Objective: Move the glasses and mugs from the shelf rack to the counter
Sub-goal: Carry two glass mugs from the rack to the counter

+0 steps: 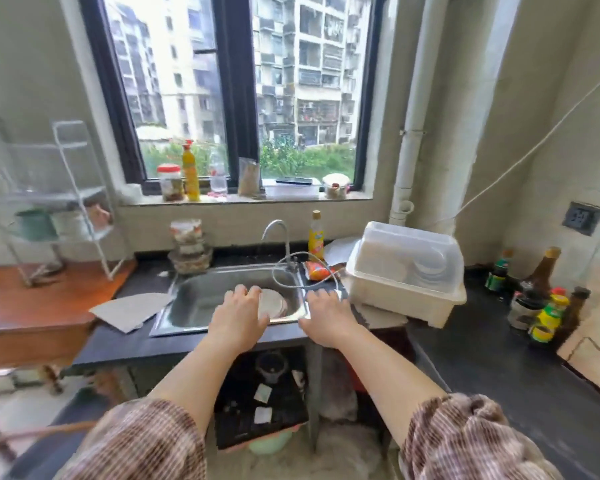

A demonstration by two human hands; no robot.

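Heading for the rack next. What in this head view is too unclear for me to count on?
- The shelf rack, head view: blurred, and it runs to the frame's left edge.
- Its top shelf: any glasses are lost in blur.
- Lower shelf: a green mug and a white mug show; handles and anything behind them are unclear.
- The dish box: its cloudy lid hides the contents.

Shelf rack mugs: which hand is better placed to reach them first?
Probably left. The shelf rack stands far left; the left hand is nearer it than the right hand. Both are empty.
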